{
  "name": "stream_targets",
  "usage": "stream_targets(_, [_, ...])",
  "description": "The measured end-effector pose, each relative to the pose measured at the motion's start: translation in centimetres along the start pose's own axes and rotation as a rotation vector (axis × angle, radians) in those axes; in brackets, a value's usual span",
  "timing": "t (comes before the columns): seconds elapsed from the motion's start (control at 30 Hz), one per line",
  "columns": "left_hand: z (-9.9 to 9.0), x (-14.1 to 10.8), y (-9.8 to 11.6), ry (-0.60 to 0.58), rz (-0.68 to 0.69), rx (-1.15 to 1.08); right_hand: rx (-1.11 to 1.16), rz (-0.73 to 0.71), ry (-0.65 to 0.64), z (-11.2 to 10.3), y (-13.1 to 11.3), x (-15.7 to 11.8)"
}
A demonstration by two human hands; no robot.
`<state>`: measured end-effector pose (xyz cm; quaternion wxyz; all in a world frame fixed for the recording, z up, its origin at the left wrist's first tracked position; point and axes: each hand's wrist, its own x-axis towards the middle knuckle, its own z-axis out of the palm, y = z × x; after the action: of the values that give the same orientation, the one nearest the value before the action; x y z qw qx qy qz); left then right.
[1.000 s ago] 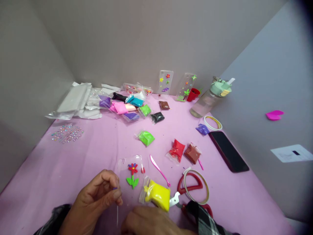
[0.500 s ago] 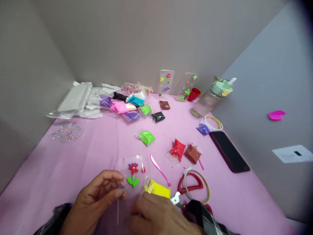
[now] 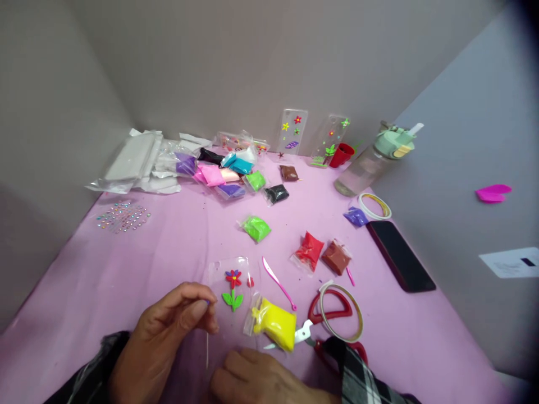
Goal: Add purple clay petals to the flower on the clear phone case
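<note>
The left hand (image 3: pixel 166 331) had its grip clamped on a thin pin (image 3: pixel 207 350); the right hand (image 3: pixel 256 379), grip apart, rested near a yellow clay packet (image 3: pixel 274 324).

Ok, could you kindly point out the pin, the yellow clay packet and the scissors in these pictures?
Pin (image 3: pixel 207 350): head view, on its shaft below the fingers.
Yellow clay packet (image 3: pixel 273 324): head view, on the clay inside the bag.
Scissors (image 3: pixel 332 292): head view, on the red handle.
</note>
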<state>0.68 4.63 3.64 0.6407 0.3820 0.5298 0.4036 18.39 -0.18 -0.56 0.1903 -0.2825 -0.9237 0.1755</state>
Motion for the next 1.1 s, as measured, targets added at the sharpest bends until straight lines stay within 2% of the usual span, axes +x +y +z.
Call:
stream_targets(0.1, [0.1, -0.1, 0.0, -0.012, -0.005, -0.001, -0.052, -0.103, -0.097, 0.5, -0.1, 0.1])
stream_targets(0.17, [0.1, -0.1, 0.0, -0.018, -0.001, 0.012, -0.012, -0.066, -0.127, 0.2, 0.0, 0.1])
stream_targets(0.3, [0.2, -0.1, 0.0, -0.026, 0.028, 0.035, 0.261, 0.076, 0.062, -3.3, 0.3, 0.4])
stream_targets(0.37, [0.2, -0.2, 0.1, -0.043, 0.079, 0.079, 0.581, 0.295, 0.092, -5.6, 0.4, 0.7])
stream_targets(0.4, [0.3, -0.2, 0.1, -0.054, 0.12, 0.115, 0.717, 0.431, 0.172, -6.5, 0.4, 0.9])
stream_targets(0.47, [0.3, -0.3, 0.1, -0.082, 0.215, 0.197, 0.919, 0.661, 0.227, -7.6, 0.5, 1.2])
stream_targets(0.57, [0.3, -0.4, -0.1, -0.114, 0.334, 0.299, 1.123, 0.837, 0.275, -7.8, 0.6, 1.5])
stream_targets(0.67, [0.3, -0.5, -0.4, -0.126, 0.398, 0.337, 1.284, 0.885, 0.307, -7.5, 0.7, 1.7])
stream_targets(0.77, [0.2, -0.6, -0.5, -0.178, 0.393, 0.355, 1.342, 0.885, 0.31, -7.2, 0.6, 1.7])
stream_targets(0.9, [0.1, -0.6, -0.4, -0.258, 0.438, 0.366, 1.308, 0.893, 0.294, -7.1, 0.5, 1.6])
stream_targets(1.1, [0.8, -0.9, -0.9, -0.241, 0.563, 0.375, 1.197, 0.912, 0.24, -7.4, 0.6, 1.8])
